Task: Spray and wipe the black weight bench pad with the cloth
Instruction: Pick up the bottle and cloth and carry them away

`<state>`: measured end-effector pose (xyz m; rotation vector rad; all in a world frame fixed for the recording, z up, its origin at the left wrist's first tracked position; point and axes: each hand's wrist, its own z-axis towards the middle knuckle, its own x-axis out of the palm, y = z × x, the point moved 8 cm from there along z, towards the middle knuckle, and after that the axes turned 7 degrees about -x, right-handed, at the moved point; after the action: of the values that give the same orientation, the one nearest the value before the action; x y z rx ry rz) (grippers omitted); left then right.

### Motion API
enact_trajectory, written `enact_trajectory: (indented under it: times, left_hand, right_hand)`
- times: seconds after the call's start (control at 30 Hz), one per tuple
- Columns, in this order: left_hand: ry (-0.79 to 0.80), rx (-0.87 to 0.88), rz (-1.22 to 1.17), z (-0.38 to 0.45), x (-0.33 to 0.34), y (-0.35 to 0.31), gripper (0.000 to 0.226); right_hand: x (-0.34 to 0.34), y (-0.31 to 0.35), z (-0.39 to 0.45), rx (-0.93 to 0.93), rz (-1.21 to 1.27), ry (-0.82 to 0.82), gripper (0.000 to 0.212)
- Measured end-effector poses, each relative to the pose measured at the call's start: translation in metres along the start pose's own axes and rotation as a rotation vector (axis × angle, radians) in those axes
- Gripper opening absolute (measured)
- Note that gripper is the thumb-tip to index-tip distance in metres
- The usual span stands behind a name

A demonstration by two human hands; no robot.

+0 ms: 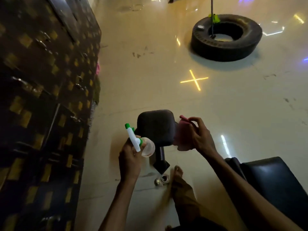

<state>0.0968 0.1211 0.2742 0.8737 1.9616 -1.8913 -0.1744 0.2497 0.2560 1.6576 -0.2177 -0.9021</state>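
A small black square pad [155, 126] stands on a black post above the floor, just ahead of me. My left hand [130, 156] grips a clear spray bottle [147, 148] with a white and green nozzle, held at the pad's near left corner with the nozzle pointing up and away. My right hand [200, 135] pinches a pink cloth [183, 136] that hangs against the pad's right edge. A larger black bench pad [273, 180] lies at the lower right, under my right forearm.
A tall dark cabinet [45, 97] with yellow squares fills the left side. A black tyre [225, 38] on a rope lies on the glossy cream floor at the far right. My bare foot [177, 175] and small metal parts [160, 180] are by the post's base.
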Motion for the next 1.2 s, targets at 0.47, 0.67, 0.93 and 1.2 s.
enact_trajectory:
  times: [0.47, 0.67, 0.93, 1.2]
  left_hand:
    - [0.07, -0.202, 0.161, 0.181, 0.112, 0.04, 0.035]
    - [0.095, -0.19, 0.184, 0.25, 0.164, 0.087, 0.031]
    - [0.091, -0.176, 0.182, 0.32, 0.219, 0.149, 0.031]
    - [0.188, -0.12, 0.272, 0.353, 0.251, 0.154, 0.034]
  right_hand:
    - [0.127, -0.096, 0.2, 0.179, -0.105, 0.25, 0.053]
    - [0.197, -0.156, 0.257, 0.226, -0.014, 0.322, 0.053]
    - [0.237, -0.295, 0.281, 0.458, -0.237, 0.456, 0.073]
    - [0.24, -0.311, 0.275, 0.411, -0.335, 0.292, 0.064]
